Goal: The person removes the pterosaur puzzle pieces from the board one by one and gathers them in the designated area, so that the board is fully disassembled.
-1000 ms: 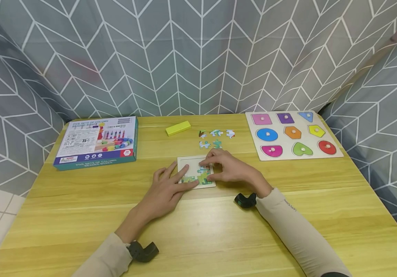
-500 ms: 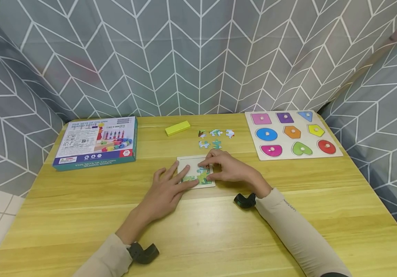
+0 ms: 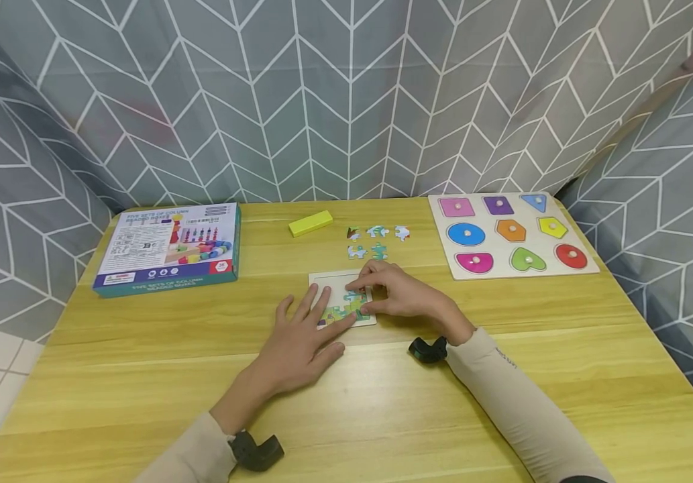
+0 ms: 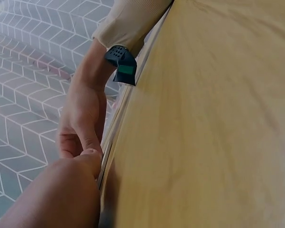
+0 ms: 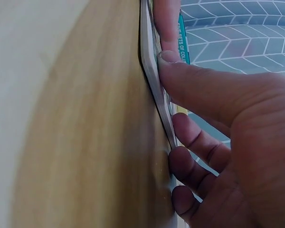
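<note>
A small square jigsaw tray (image 3: 331, 282) lies flat before me in the head view, with green pieces (image 3: 333, 313) along its near edge. My left hand (image 3: 298, 345) reaches over its left side with straight, spread fingers; the index fingertip rests on the near row. At the tray's right side, my right hand (image 3: 403, 292) has thumb and index finger curled around a blue-and-green jigsaw piece (image 3: 355, 296), partly covered by the fingers. In the right wrist view the thumb (image 5: 199, 88) lies on the tray's face, and other fingertips (image 5: 180, 159) curl near its edge.
Several loose jigsaw pieces (image 3: 377, 231) lie beyond the tray. A yellow block (image 3: 311, 224) is behind to the left, and a boxed bead set (image 3: 168, 248) stands farther left. A knobbed shape board (image 3: 491, 247) lies at the right. A patterned curtain (image 3: 346, 100) hangs behind the table.
My left hand has shifted slightly right and nearer; its thumb has come off the tray's near edge, uncovering more of the near row. The right hand has stayed in place.
</note>
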### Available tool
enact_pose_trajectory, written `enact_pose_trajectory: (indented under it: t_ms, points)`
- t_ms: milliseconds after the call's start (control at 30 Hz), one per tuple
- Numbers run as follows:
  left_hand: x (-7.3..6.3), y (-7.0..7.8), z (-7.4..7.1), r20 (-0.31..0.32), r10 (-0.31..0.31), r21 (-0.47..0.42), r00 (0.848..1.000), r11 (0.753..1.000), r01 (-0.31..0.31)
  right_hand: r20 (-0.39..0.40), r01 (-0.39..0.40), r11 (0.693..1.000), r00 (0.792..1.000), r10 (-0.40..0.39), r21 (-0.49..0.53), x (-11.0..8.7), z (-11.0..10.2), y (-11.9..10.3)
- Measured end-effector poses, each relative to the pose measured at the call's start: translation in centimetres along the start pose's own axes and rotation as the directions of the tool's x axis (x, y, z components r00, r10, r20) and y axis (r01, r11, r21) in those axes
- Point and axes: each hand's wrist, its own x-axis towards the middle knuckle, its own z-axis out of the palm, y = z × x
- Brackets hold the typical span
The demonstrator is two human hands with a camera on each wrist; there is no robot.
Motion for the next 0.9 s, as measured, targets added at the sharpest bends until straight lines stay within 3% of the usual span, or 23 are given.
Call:
enact_pose_trajectory:
  t_ms: [567,900]
  points:
    - [0.12,0.15,-0.1,0.042,-0.028,0.022,0.999,0.999,0.027,-0.005,0.001,1.0,1.0,-0.001,0.014,0.02,0.17,0.38]
    - [0.11,0.14,-0.16,0.042,-0.027,0.009,0.999,1.0,0.027,-0.01,-0.043,0.998,0.999,0.043,0.048,-0.01,0.27,0.27]
